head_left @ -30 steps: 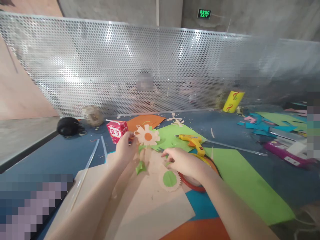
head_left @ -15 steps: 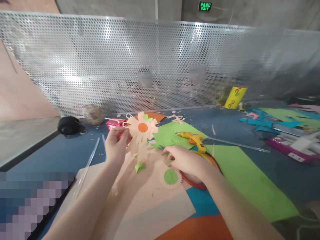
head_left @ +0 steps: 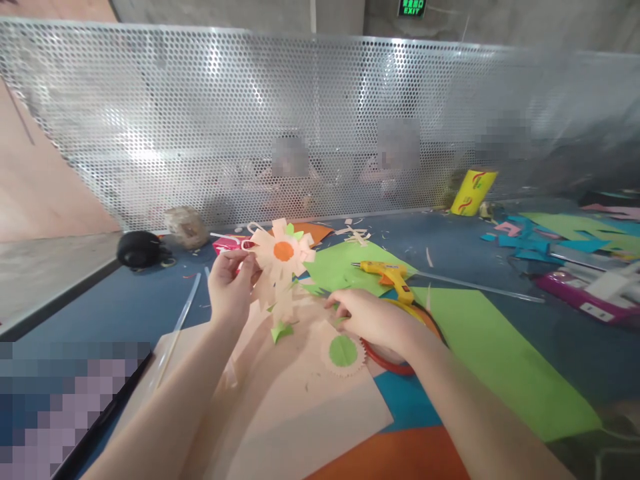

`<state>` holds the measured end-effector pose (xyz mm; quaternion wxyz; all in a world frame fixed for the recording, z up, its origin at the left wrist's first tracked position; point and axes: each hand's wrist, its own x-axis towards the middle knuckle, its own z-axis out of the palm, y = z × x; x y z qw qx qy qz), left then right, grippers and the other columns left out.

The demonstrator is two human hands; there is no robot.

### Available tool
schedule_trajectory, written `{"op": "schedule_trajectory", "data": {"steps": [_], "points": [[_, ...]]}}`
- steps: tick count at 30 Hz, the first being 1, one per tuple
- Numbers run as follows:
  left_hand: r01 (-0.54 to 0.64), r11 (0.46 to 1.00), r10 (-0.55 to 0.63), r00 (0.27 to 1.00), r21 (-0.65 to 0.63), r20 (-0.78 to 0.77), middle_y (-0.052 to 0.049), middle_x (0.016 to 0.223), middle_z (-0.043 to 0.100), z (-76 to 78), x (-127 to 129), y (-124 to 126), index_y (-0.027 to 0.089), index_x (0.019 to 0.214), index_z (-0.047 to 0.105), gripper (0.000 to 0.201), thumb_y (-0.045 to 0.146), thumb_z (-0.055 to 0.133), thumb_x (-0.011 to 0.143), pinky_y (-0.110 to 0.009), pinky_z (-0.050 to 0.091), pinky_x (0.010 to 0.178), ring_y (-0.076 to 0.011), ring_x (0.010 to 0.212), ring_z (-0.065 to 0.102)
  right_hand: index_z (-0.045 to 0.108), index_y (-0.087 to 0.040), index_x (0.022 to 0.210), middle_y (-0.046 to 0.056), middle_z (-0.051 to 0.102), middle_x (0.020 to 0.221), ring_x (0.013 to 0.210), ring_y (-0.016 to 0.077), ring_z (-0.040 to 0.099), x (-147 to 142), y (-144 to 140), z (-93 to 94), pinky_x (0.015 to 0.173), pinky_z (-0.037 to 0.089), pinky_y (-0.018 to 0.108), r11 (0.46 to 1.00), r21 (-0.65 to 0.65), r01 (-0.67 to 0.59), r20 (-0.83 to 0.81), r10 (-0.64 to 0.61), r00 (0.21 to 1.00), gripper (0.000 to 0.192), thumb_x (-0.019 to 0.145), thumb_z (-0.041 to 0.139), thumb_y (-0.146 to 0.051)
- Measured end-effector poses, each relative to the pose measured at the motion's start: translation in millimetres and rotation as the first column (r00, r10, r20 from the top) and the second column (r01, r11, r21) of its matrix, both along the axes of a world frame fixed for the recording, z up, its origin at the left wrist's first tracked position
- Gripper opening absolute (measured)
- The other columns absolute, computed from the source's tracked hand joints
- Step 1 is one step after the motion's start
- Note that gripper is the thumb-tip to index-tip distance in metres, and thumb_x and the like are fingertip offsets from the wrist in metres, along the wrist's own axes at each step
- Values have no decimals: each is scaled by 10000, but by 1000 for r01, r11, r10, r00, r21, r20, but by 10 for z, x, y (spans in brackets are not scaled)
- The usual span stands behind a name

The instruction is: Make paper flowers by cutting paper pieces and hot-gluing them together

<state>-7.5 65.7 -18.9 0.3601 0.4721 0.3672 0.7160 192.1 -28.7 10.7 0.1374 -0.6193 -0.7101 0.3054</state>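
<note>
My left hand pinches the left edge of a peach paper flower, which has an orange round centre and a small green leaf at its top. The flower is held up above the peach sheets. My right hand is low over the paper with its fingers curled; what they hold, if anything, I cannot make out. Just below it lies a scalloped peach disc with a green circle. A small green paper piece sits between my hands. Behind my right hand rests a yellow glue gun with a clear glue stick.
Under my right forearm is a red-rimmed roll of tape. Green sheets spread to the right, near a purple paper cutter. A perforated metal screen runs along the back, with people behind it. A tablet-like blurred panel is front left.
The paper flower in my left hand has shifted and turned very slightly. My right hand stays almost in the same place. The view has tilted a little.
</note>
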Motion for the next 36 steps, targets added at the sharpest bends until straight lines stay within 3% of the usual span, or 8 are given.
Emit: {"op": "schedule_trajectory", "data": {"steps": [12, 17, 22, 26, 28, 30, 32, 36], "points": [[-101, 994, 93, 976, -35, -197, 31, 701, 582, -14, -22, 16, 202, 767, 506, 183, 336, 582, 666, -223, 490, 551, -83, 547, 566, 547, -222, 1077, 48, 612, 1022, 772, 169, 586, -12, -5, 29, 582, 370, 237, 1000, -5, -1, -4, 1, 1000, 373, 727, 503, -98], [-186, 978, 75, 723, -90, -686, 3, 606, 594, -81, -80, 29, 193, 731, 565, 122, 287, 543, 655, -292, 472, 591, -154, 567, 581, 541, -222, 1074, 47, 605, 1031, 788, 166, 578, -22, -23, 87, 587, 370, 233, 999, 30, 36, -26, -35, 999, 342, 742, 521, -142], [-252, 967, 114, 519, -24, -847, -64, 774, 621, -39, -113, -10, 200, 745, 601, 117, 237, 551, 647, -374, 436, 727, -254, 770, 579, 550, -220, 1049, 45, 621, 980, 781, 159, 576, 4, 71, -29, 576, 380, 223, 995, 92, 36, -88, -28, 996, 329, 732, 538, -135], [-277, 942, 248, 203, 188, -947, -121, 910, 611, 63, -67, -108, 177, 827, 604, 181, 277, 492, 726, -420, 417, 806, -315, 948, 533, 544, -199, 1048, 45, 645, 911, 745, 152, 585, 6, 144, -91, 603, 407, 234, 988, 150, 29, -175, -2, 985, 339, 719, 559, -118], [-162, 971, 216, 269, 177, -939, -100, 879, 618, 132, 8, -224, 178, 809, 603, 199, 336, 507, 736, -395, 433, 800, -285, 922, 549, 542, -193, 1025, 33, 658, 849, 727, 142, 596, -7, 145, -59, 618, 423, 234, 987, 159, 18, -260, 24, 965, 313, 724, 560, -111], [79, 996, -75, 434, -45, -898, -60, 813, 625, 196, 106, -371, 190, 830, 598, 247, 404, 533, 722, -328, 484, 668, -215, 753, 594, 540, -190, 1005, 26, 664, 828, 757, 135, 610, -21, 127, -3, 647, 438, 229, 984, 177, 17, -378, 52, 924, 281, 734, 567, -119], [301, 912, -403, 537, -278, -741, -49, 811, 630, 238, 196, -505, 197, 856, 602, 259, 403, 566, 703, -279, 497, 590, -184, 715, 610, 540, -190, 983, 24, 669, 841, 787, 130, 619, -28, 104, 48, 658, 450, 225, 978, 202, 43, -482, 61, 874, 256, 737, 577, -131], [382, 864, -503, 622, -329, -600, 14, 577, 526, 246, 273, -619, 182, 693, 565, 157, 324, 626, 665, -221, 422, 450, -125, 524, 535, 558, -199, 953, 23, 686, 868, 768, 137, 635, -5, 90, 84, 611, 475, 226, 971, 207, 118, -580, 25, 814, 224, 734, 596, -180]]}}
